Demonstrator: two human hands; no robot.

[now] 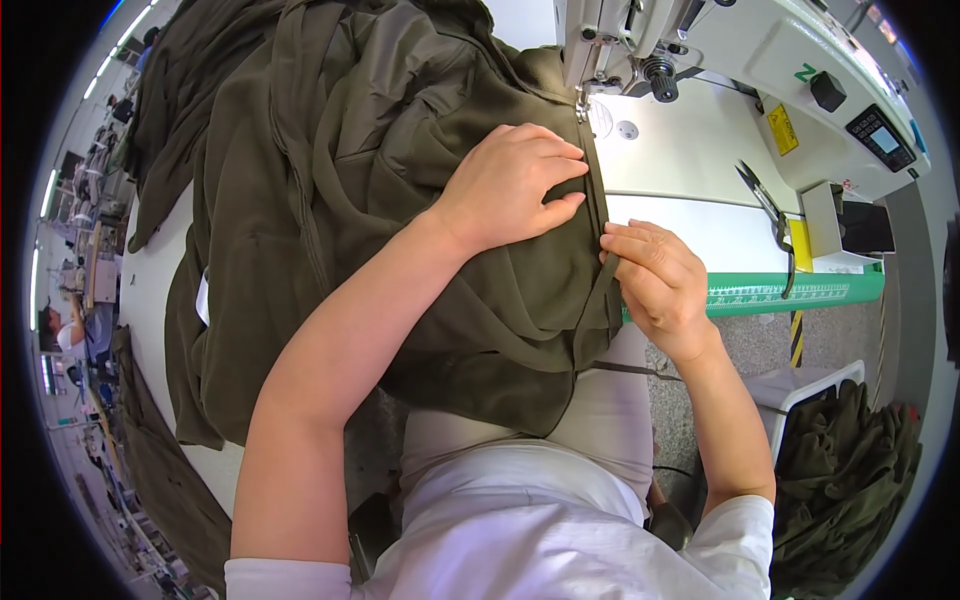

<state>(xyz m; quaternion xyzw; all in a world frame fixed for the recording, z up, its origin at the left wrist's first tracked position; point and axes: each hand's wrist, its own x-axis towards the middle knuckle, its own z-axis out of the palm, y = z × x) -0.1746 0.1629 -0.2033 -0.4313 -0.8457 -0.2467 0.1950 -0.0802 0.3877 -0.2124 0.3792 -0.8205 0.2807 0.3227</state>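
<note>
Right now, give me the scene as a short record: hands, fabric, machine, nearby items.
left hand: flat on the olive garment, pressing it down beside the seam
right hand: fingertips pinching the garment's edge strip
sewing machine: white, head over the top of the seam
scissors: lying on the white table, right of the hands
bin: lower right, holding more olive fabric

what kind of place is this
Most likely a garment factory sewing floor. A white industrial sewing machine stands over the olive green garment under both hands, more green fabric fills a bin, and other workstations line the left.
</note>
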